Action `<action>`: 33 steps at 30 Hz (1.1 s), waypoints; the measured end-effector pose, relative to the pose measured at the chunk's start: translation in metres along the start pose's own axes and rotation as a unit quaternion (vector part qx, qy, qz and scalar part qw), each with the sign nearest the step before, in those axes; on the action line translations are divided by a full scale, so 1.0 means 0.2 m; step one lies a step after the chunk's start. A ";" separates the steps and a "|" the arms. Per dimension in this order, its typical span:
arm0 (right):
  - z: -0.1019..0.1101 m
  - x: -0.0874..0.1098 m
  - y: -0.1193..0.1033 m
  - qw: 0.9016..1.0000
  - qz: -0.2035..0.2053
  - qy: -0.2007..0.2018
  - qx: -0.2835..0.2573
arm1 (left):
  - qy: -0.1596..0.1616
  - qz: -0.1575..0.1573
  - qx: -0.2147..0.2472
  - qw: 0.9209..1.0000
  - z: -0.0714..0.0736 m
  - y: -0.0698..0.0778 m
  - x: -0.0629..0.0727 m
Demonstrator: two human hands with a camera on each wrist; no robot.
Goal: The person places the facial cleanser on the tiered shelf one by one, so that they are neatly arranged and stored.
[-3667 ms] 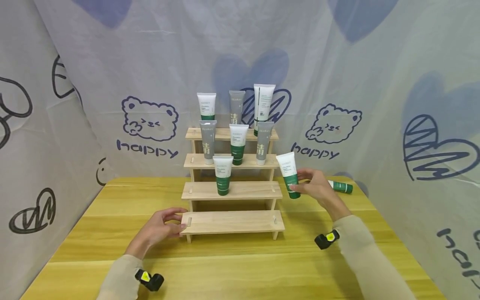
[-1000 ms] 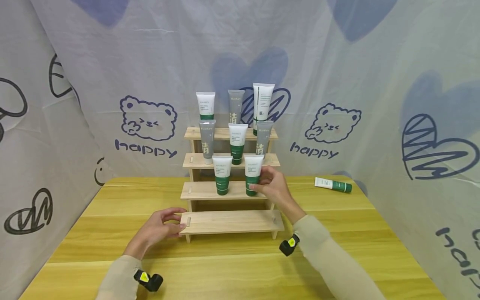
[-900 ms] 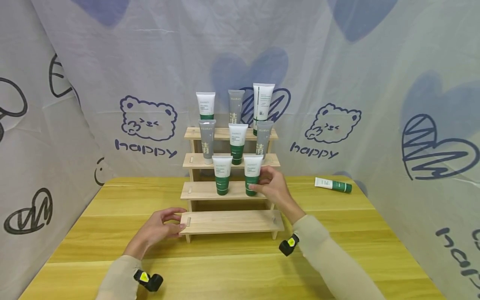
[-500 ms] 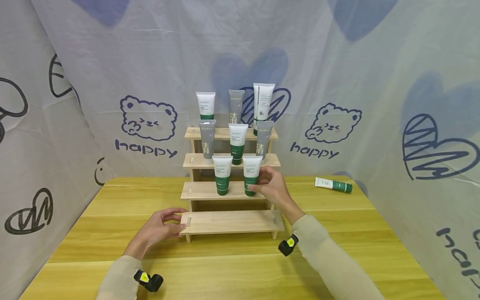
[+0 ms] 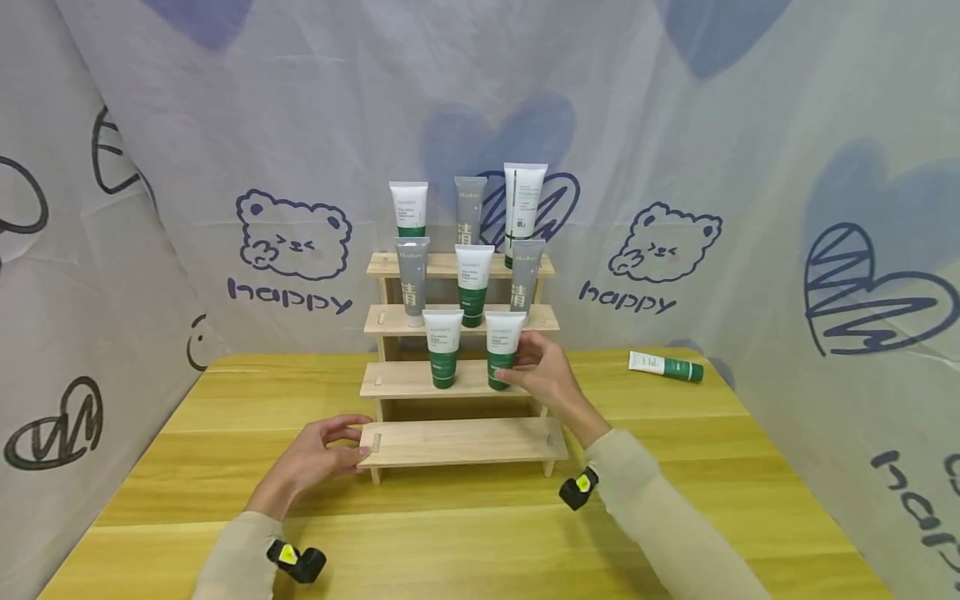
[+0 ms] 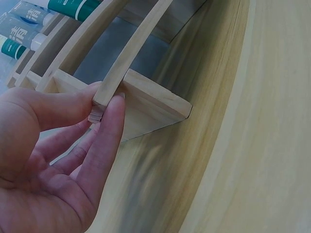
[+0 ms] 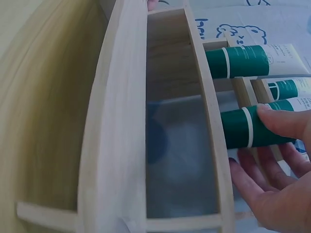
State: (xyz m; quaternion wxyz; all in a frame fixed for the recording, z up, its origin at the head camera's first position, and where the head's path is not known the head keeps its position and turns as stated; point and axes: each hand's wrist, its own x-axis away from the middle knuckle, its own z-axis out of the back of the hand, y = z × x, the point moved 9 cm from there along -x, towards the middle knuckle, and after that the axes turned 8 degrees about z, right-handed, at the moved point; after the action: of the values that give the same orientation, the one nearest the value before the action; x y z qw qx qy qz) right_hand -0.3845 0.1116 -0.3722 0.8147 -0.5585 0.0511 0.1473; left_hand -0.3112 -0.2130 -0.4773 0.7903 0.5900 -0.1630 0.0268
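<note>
A stepped wooden display rack (image 5: 465,442) bears upright squeeze tubes. My left hand (image 5: 318,454) pinches the left end of its lowest board, thumb above and fingers beneath, as the left wrist view shows. My right hand (image 5: 551,375) holds a white and green squeeze tube (image 5: 502,337) by its green lower part, thumb in front. This tube stands cap down on the second step from the bottom, right of a matching tube (image 5: 443,346). In the right wrist view, the thumb lies on the held tube (image 7: 235,128); the fingers curl at its side.
Behind, a white-green tube (image 5: 472,283) stands between two grey tubes (image 5: 412,279). The top step carries a white-green tube (image 5: 408,208), a grey tube (image 5: 469,208) and a taller white tube (image 5: 525,204). Another tube (image 5: 665,367) lies on the wooden table (image 5: 450,533). Printed cloth (image 5: 337,108) hangs behind.
My right hand has brought the tube from the rack's right side leftward onto the second step, then shifted it slightly left. The left hand keeps its place on the lowest board.
</note>
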 end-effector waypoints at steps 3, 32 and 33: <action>0.04 0.01 -0.02 1.000 0.012 -0.018 0.000 | -0.001 -0.002 -0.003 1.000 0.00 0.01 0.00; 1.15 -0.10 0.87 0.927 -0.032 -0.032 0.372 | -0.002 0.001 -0.004 1.000 0.00 0.00 0.01; 1.16 -0.10 0.88 0.923 -0.024 -0.032 0.382 | -0.003 0.001 -0.004 1.000 0.00 0.00 0.00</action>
State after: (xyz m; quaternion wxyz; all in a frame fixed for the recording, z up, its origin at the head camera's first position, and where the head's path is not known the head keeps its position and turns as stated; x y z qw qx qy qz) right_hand -0.4748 0.3803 -0.4382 0.9707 -0.2014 0.0639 0.1149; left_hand -0.3103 -0.2136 -0.4771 0.7924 0.5866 -0.1656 0.0252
